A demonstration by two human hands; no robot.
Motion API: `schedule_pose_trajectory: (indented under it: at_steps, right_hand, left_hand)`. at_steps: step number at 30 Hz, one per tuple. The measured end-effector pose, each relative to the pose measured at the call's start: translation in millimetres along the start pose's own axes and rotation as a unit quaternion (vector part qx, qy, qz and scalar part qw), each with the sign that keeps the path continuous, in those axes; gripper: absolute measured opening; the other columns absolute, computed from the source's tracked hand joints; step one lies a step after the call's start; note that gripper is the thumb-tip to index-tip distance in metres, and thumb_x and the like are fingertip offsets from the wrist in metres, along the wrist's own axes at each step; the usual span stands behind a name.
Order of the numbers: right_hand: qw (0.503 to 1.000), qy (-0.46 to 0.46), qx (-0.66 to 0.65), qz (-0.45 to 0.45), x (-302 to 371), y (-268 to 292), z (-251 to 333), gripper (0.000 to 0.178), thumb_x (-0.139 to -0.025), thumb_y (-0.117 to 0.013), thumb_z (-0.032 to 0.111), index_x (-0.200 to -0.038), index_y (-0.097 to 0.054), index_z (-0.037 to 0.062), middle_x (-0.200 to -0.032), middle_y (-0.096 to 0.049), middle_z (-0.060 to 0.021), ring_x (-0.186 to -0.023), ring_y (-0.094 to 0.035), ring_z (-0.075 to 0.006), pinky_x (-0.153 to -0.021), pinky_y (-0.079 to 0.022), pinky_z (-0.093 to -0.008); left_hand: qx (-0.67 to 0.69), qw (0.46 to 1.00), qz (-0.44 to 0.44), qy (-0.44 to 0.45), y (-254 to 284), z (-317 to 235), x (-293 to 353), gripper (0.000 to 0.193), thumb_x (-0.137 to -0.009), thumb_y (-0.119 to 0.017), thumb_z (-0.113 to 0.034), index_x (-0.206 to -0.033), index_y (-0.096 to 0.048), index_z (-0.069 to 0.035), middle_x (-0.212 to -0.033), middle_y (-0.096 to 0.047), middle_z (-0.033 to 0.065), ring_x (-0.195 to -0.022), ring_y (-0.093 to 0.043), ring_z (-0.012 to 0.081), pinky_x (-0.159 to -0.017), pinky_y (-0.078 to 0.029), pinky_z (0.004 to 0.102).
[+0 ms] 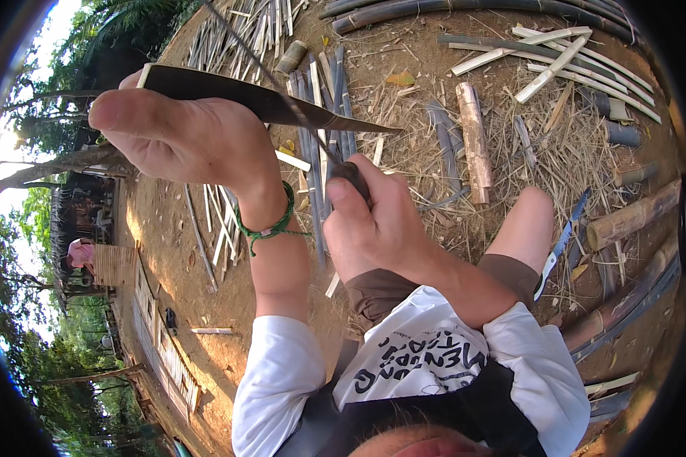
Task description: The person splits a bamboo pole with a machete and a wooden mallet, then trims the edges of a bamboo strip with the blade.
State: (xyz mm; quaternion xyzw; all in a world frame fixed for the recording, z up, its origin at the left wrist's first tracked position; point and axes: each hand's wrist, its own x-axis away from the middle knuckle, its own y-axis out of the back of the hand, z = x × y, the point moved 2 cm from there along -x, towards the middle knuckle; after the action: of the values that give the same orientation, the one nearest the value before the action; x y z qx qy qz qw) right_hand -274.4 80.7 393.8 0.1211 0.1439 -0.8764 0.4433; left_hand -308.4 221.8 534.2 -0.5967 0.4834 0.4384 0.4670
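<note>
My left hand (194,141), with a green braided band at the wrist, is raised on the left and grips a split bamboo strip (259,103). The strip has a dark outer face and a pale cut end, and tapers toward the right. My thumb stretches along the near side; the other fingers are mostly hidden. My right hand (377,221) is wrapped round the dark handle of a long knife (349,181), near my knee. Its thin blade runs up and to the left, crossing the strip; I cannot tell whether they touch.
A saw (565,244) with a white handle lies right of my knee. Cut bamboo pieces (474,145), pale split strips (560,65) and shavings cover the dirt ground. Thick bamboo poles (633,213) lie at right. Far left, a person in pink (80,254) is near a shelter.
</note>
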Motion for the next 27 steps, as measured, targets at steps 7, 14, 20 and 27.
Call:
schedule_pose_trajectory:
  at_steps: [7, 14, 20, 27]
  right_hand:
    - [0.999, -0.02, -0.04, 0.026, 5, 4, 17, 0.052, -0.103, -0.059, 0.044, -0.081, -0.057, -0.0021, -0.058, -0.057, -0.0166, -0.052, -0.059, -0.034, -0.052, -0.043, -0.0436]
    - [0.992, -0.121, 0.025, -0.004, 18, 7, -41, 0.051, -0.104, -0.055, 0.046, -0.092, -0.063, -0.0021, -0.062, -0.063, -0.0188, -0.056, -0.065, -0.0403, -0.054, -0.047, -0.0461]
    - [0.998, -0.006, 0.056, 0.007, 14, 4, -22, 0.05, -0.103, -0.056, 0.047, -0.098, -0.062, -0.0028, -0.061, -0.062, -0.0186, -0.057, -0.066, -0.0409, -0.055, -0.05, -0.048]
    - [0.98, -0.186, 0.047, -0.054, 17, 19, -67, 0.048, -0.102, -0.059, 0.044, -0.089, -0.06, -0.0031, -0.062, -0.062, -0.0174, -0.057, -0.063, -0.04, -0.057, -0.049, -0.0433]
  left_hand:
    - [0.044, 0.997, -0.028, 0.056, -2, -13, 7, 0.063, -0.106, -0.035, -0.065, -0.071, -0.036, -0.013, -0.064, -0.036, -0.0049, -0.06, -0.034, 0.0088, -0.064, -0.034, 0.0255]
    - [-0.021, 0.999, -0.049, 0.002, -1, -7, 1, 0.066, -0.106, -0.036, -0.066, -0.068, -0.035, -0.012, -0.062, -0.036, -0.0033, -0.061, -0.031, 0.0119, -0.061, -0.032, 0.0287]
    - [-0.065, 0.996, -0.049, 0.046, -7, -25, 9, 0.068, -0.108, -0.029, -0.063, -0.069, -0.04, -0.009, -0.065, -0.042, 0.0011, -0.063, -0.037, 0.0161, -0.064, -0.037, 0.0328]
    - [-0.061, 0.997, -0.038, -0.002, -12, -20, 7, 0.067, -0.109, -0.028, -0.062, -0.067, -0.038, -0.01, -0.063, -0.037, 0.0021, -0.062, -0.033, 0.0175, -0.068, -0.037, 0.0351]
